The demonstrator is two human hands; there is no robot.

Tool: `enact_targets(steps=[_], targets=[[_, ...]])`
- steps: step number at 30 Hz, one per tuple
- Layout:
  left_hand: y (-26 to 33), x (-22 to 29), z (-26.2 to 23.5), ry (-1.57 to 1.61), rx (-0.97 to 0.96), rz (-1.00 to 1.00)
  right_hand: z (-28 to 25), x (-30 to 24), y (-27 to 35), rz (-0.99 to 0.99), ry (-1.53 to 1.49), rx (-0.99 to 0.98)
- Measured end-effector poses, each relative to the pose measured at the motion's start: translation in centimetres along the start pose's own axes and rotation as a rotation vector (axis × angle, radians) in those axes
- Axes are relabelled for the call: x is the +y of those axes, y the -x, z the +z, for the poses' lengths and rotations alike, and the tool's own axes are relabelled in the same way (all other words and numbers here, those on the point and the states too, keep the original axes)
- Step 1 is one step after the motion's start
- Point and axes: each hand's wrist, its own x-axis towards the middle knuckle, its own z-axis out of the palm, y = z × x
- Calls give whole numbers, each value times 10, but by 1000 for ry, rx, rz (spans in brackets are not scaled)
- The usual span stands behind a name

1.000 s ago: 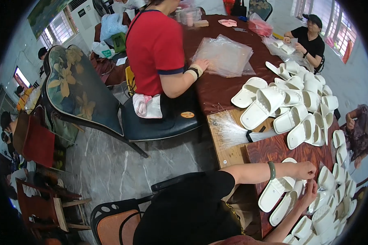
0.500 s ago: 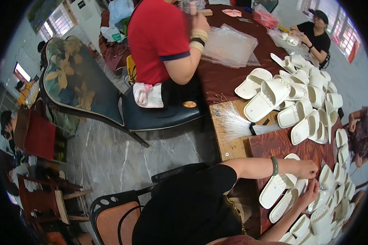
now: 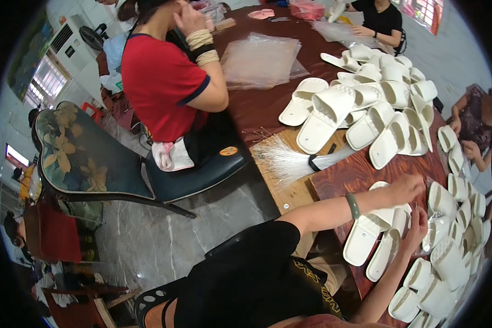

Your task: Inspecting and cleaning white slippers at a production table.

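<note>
A pair of white slippers, the nearer one [image 3: 361,243] and its mate [image 3: 385,249], lies on the wood-patterned table under my forearms. My left hand [image 3: 407,189], with a green bangle on its wrist, is above the far ends of this pair, its fingers bent and closed. Just beside it is my right hand [image 3: 417,225], fingertips pinched together and pointing toward the left hand. Whatever is between the fingers is too small to make out. A crumpled clear plastic bag [image 3: 433,232] lies next to the right hand among other slippers.
A large pile of white slippers [image 3: 385,109] and more loose ones [image 3: 448,262] cover the table. White strands [image 3: 281,161], bound with a black band, lie at the corner. Clear plastic sheets [image 3: 259,60] rest near a person in red [image 3: 158,82]. Other people sit around the table.
My view has shifted, so the scene sits differently. My hands have drawn slightly apart. The person in red has a hand raised beside the head.
</note>
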Motion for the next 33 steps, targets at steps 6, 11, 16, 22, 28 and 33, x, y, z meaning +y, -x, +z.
enact_targets(steps=[6, 11, 16, 22, 28, 33], targets=[[-29, 90, -82, 984, 21, -237, -1, 1, -1, -12, -255, 22], [3, 205, -185, 1540, -430, 181, 4, -3, 1, 23, -257, 100], [17, 245, -199, 1236, -1108, 612, 5, -11, 6, -91, -183, 29], [65, 165, -94, -735, -1008, -211, -5, -26, 7, -26, -324, 97], [75, 96, -18, -849, -835, -347, -24, -45, 39, 23, -149, 29], [73, 76, -21, -836, -674, -255, -21, -44, 39, 25, -278, 139]])
